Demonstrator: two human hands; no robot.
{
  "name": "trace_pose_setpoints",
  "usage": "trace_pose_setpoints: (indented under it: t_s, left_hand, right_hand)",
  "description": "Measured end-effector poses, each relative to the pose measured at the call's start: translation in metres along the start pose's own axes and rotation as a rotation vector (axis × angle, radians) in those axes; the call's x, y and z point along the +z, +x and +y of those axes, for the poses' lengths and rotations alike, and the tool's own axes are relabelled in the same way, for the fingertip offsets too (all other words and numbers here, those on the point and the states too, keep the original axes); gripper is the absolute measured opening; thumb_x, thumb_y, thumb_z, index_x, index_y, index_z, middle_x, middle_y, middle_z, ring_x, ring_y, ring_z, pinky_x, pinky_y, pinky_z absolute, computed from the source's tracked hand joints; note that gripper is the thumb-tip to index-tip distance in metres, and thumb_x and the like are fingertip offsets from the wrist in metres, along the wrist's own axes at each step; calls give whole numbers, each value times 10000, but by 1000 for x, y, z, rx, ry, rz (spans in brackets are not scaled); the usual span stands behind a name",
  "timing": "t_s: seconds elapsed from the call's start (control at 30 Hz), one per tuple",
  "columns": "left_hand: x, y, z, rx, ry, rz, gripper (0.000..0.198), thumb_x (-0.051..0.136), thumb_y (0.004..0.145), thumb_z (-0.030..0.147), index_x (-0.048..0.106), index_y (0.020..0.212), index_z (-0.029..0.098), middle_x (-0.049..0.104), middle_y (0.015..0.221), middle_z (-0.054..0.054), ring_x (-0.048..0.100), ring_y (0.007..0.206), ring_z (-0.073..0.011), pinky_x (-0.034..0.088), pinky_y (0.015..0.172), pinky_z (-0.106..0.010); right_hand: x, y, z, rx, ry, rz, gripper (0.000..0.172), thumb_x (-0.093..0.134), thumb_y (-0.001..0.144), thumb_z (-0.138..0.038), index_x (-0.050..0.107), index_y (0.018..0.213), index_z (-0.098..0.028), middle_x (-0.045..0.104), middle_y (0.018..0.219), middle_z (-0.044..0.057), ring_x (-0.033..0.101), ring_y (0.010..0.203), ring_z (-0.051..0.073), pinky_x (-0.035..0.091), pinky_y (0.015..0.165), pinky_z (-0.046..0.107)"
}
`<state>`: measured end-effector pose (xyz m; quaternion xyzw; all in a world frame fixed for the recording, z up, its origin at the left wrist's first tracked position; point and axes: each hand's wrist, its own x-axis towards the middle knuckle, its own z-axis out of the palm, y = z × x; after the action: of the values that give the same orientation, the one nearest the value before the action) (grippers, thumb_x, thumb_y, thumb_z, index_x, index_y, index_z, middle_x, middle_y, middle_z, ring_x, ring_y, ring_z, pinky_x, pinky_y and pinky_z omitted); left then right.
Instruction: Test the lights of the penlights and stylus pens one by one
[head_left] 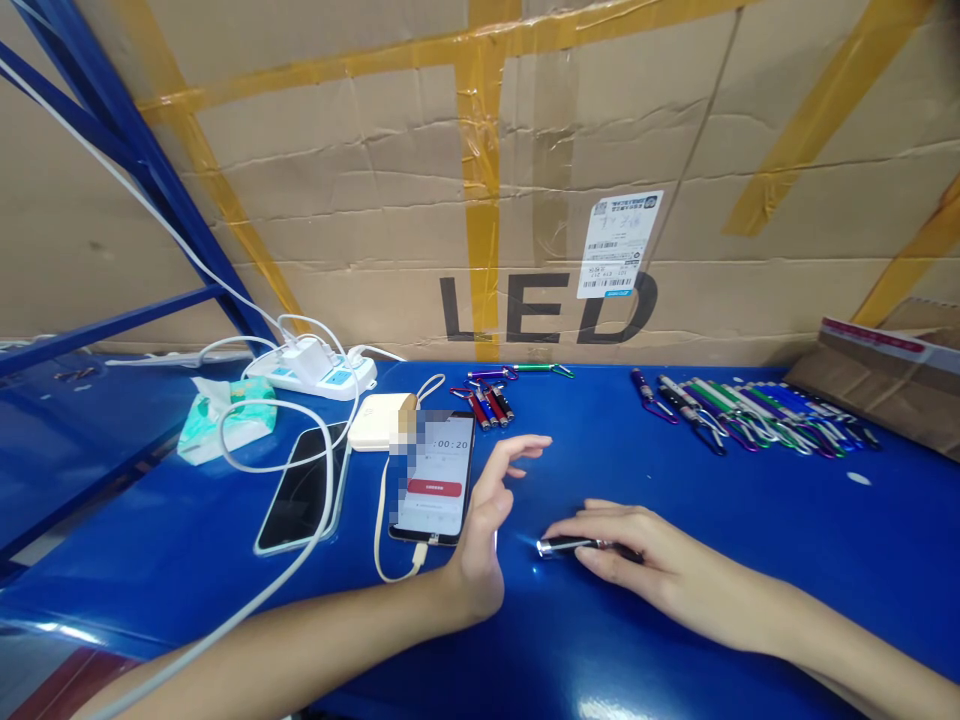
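Note:
My right hand (637,560) is closed around a small black flashlight (574,545) just above the blue table. Its silver head points left, and light shines from it onto the tabletop. My left hand (487,530) is raised on edge to the left of it, fingers apart and curved, holding nothing. Beside that hand lies a phone (439,510) with a lit screen and a cable plugged into its lower end. Several small flashlights (491,405) in red, blue and black lie beyond my left hand. A long row of flashlights with carabiner clips (750,415) lies at the far right.
A second phone (300,490), a cream power bank (373,422), a tissue pack (225,425) and a white power strip (322,375) sit on the left. A white cable (330,490) loops across there. A large cardboard box (375,200) stands behind the blue table (637,660).

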<state>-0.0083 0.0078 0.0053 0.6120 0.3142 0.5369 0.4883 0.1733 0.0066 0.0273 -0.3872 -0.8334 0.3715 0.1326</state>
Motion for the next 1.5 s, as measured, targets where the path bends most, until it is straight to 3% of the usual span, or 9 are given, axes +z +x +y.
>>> trace_pose_setpoints:
  t_s: [0.3,0.53,0.73,1.13,1.5]
  left_hand:
    - [0,0,0,7,9,-10,456,236,824,307,505,1156,148,520,1230,-88,432,1155,-263,300,927,-356]
    - [0,-1,0,23,-2,-30,459,224,830,303,509,1152,141,517,1239,-89,427,1165,-260,301,931,-351]
    - [0,0,0,12,-1,-26,459,223,825,302,512,1145,146,519,1238,-87,428,1160,-261,302,926,-349]
    - [0,-1,0,20,4,-40,460,220,829,294,508,1157,150,518,1238,-82,427,1164,-259,302,933,-347]
    - [0,0,0,6,18,-37,473,213,830,310,510,1160,149,518,1244,-89,426,1164,-267,304,933,-354]
  right_hand:
    - [3,1,1,12,-8,16,350,386,933,-390,597,1182,-265,629,1082,51,577,971,193,446,865,312]
    - [6,2,2,17,-15,28,347,420,924,-389,603,1175,-234,640,952,55,590,771,144,465,721,252]
    - [6,0,3,7,-27,61,348,387,936,-394,621,1146,-244,647,1033,61,601,895,181,467,768,268]
    - [6,3,5,17,-39,40,336,397,929,-386,614,1143,-243,649,1028,61,599,911,190,467,830,312]
    - [3,0,0,15,-35,40,417,312,943,-425,588,1209,-260,619,1182,43,566,1074,228,435,943,367]
